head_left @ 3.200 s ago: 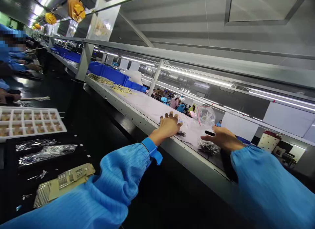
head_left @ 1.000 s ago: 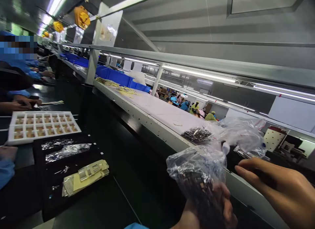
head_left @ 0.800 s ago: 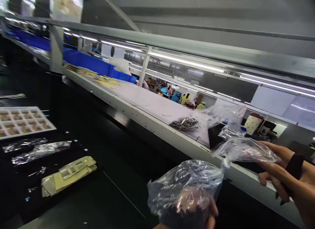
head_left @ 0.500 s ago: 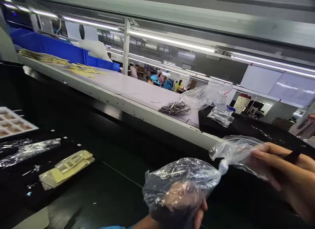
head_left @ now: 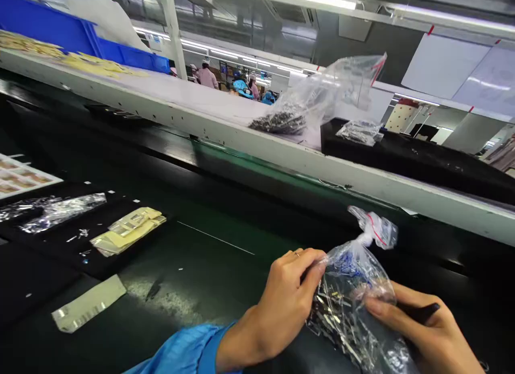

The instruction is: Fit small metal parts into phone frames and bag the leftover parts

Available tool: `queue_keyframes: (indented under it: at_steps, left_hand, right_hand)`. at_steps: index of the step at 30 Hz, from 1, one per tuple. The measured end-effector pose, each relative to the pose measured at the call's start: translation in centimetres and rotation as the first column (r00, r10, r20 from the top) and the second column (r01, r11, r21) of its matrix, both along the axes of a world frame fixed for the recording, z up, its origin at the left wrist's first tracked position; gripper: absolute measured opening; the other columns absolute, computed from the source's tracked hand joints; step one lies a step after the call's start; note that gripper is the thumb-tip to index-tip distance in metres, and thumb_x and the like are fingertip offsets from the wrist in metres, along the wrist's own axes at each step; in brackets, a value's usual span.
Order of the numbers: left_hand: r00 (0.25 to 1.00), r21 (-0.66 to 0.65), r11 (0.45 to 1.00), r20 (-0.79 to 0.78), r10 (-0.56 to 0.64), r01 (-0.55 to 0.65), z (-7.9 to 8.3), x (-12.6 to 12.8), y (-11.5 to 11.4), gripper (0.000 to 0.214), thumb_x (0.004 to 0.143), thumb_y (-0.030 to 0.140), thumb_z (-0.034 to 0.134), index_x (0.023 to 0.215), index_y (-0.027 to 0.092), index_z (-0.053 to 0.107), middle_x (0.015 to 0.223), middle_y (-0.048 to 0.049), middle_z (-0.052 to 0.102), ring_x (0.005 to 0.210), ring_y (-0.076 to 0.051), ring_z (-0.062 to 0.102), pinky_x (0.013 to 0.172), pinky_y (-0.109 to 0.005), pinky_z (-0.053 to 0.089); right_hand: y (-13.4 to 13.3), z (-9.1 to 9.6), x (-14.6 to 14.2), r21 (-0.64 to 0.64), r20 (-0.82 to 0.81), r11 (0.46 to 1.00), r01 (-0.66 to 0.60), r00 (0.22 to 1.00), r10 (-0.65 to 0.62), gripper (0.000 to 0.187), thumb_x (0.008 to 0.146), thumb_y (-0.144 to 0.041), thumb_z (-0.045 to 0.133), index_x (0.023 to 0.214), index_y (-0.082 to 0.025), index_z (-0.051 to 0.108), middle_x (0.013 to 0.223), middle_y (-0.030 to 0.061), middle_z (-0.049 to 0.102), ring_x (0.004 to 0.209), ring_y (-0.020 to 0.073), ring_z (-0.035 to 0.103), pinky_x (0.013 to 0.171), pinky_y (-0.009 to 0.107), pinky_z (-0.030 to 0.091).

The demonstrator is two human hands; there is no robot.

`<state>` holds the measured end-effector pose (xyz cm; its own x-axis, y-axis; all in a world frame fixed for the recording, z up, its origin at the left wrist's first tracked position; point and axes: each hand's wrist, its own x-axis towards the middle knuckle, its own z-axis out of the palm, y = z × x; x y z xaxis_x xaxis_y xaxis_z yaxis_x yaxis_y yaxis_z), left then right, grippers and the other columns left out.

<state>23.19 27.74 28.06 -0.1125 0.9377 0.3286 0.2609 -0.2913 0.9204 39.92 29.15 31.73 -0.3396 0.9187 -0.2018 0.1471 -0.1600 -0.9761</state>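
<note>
Both my hands grip a clear plastic bag (head_left: 354,293) full of small dark metal parts, low over the dark green worktop (head_left: 209,256). My left hand (head_left: 281,304) pinches the bag's left side with closed fingers. Closed around the bag's right side is my right hand (head_left: 426,331), which also holds a thin black pen-like tool (head_left: 418,311). The bag's neck is twisted and sticks up.
A raised white conveyor shelf (head_left: 281,154) carries another open bag of dark parts (head_left: 306,108) and a smaller bag (head_left: 360,131). Left on the worktop lie yellow part frames (head_left: 129,229), foil bags (head_left: 56,213), a white compartment tray (head_left: 20,178) and a strip (head_left: 88,309). Blue bins (head_left: 48,28) stand far left.
My hands took a bag of parts from the shelf and brought it down to the worktop. My right hand shifted from the bag's neck to its side. The view tilted down.
</note>
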Motion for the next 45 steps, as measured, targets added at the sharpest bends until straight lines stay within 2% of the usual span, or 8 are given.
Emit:
queue_keyframes:
  at_steps: [5,9,11,15,21,29,36,45]
  left_hand:
    - [0.994,-0.046,0.994,-0.028,-0.105,0.103,-2.8,0.0,-2.2,0.021,0.087,0.029,0.046,0.088,0.024,0.066,0.074,-0.0002,0.062,0.069,-0.016,0.054,0.069,-0.025,0.036]
    - [0.986,0.176,0.974,-0.063,0.152,-0.139,-6.9,0.6,-4.9,0.017,0.074,0.022,0.063,0.091,0.023,0.065,0.088,-0.0049,0.061,0.084,-0.021,0.052,0.079,-0.029,0.035]
    - [0.990,0.205,0.972,-0.051,0.131,-0.118,-9.4,1.3,-6.2,0.008,0.071,0.021,0.065,0.079,0.021,0.065,0.078,-0.0053,0.060,0.077,-0.020,0.051,0.075,-0.030,0.036]
    - [0.991,-0.074,0.988,0.013,-0.137,0.137,-13.4,2.6,-7.6,0.016,0.080,0.027,0.054,0.069,0.018,0.060,0.069,-0.0033,0.054,0.065,-0.016,0.049,0.062,-0.025,0.036]
    - [0.993,-0.180,0.979,0.086,-0.086,0.100,-17.6,1.5,-8.5,0.020,0.081,0.027,0.052,0.063,0.017,0.056,0.062,0.0015,0.049,0.055,-0.010,0.045,0.054,-0.021,0.032]
    - [0.926,-0.323,0.905,0.340,-0.162,0.276,-22.3,1.5,-9.6,0.016,0.080,0.028,0.046,0.071,0.016,0.047,0.053,-0.0001,0.055,0.053,-0.014,0.055,0.060,-0.026,0.041]
    - [0.926,-0.307,0.915,0.348,-0.147,0.261,-22.6,0.8,-9.7,0.018,0.078,0.029,0.045,0.066,0.016,0.046,0.051,0.0027,0.048,0.053,-0.011,0.047,0.058,-0.024,0.037]
    - [0.970,-0.242,0.952,0.196,-0.142,0.188,-22.6,1.2,-10.7,0.025,0.078,0.032,0.050,0.060,0.015,0.046,0.057,0.0043,0.040,0.055,-0.009,0.035,0.052,-0.021,0.028]
  right_hand:
    - [-1.9,-2.4,1.5,-0.238,-0.123,0.967,0.088,0.985,-0.120,0.027,0.057,-0.038,0.070,0.078,-0.022,0.071,0.084,0.0082,0.067,0.076,0.0235,0.060,0.069,0.032,0.048]
    - [-3.6,-6.6,1.6,-0.231,-0.181,0.973,0.017,0.982,-0.060,0.025,0.061,-0.037,0.067,0.080,-0.020,0.071,0.078,0.0063,0.066,0.067,0.0189,0.058,0.067,0.029,0.047]
    - [-4.5,-9.1,1.3,-0.207,-0.212,0.978,-0.018,0.977,-0.027,0.024,0.061,-0.035,0.067,0.079,-0.018,0.071,0.074,0.0059,0.065,0.063,0.0161,0.056,0.067,0.027,0.045]
    - [-6.0,-13.7,0.9,-0.157,-0.325,0.986,-0.059,0.946,0.004,0.022,0.064,-0.032,0.067,0.080,-0.017,0.069,0.070,0.0045,0.061,0.063,0.0149,0.054,0.070,0.027,0.043]
    - [-7.4,-19.7,1.6,0.109,-0.015,0.992,0.062,0.998,-0.060,0.030,0.071,-0.043,0.060,0.059,-0.016,0.053,0.049,-0.0060,0.033,0.046,0.0065,0.027,0.045,0.020,0.027]
    - [-8.2,-26.0,-0.7,0.118,0.065,0.993,0.023,0.997,-0.030,0.022,0.064,-0.033,0.063,0.057,-0.013,0.057,0.053,-0.0032,0.046,0.054,0.0089,0.036,0.052,0.023,0.028]
    - [-8.8,-26.1,0.6,0.011,0.040,0.999,0.044,0.998,-0.044,0.025,0.063,-0.036,0.060,0.054,-0.012,0.055,0.045,-0.0041,0.038,0.038,0.0037,0.023,0.038,0.022,0.013]
    - [-11.2,-24.7,1.3,0.030,0.046,0.999,0.013,0.999,-0.015,0.027,0.059,-0.037,0.070,0.057,-0.013,0.058,0.048,-0.0044,0.039,0.044,0.0035,0.026,0.040,0.022,0.014]
